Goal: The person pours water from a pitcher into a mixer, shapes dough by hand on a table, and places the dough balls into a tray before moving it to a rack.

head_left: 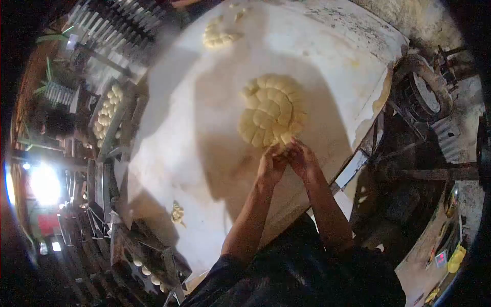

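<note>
A round cluster of cut dough pieces (273,105), pale yellow and set close together in curving rows, lies on the floury white worktable (169,153). At its near edge, my left hand (272,163) and my right hand (303,161) meet side by side. Their fingers are curled in around a bit of dough, and the fingertips partly cover it. The right fingertips touch the lowest pieces of the cluster. My shadow falls across the dough and the table around it.
More dough pieces (219,37) lie at the table's far end, with a small scrap (177,213) at the left. A tray of round dough balls (108,113) stands beyond the left edge. To the right is a round metal machine part (423,92).
</note>
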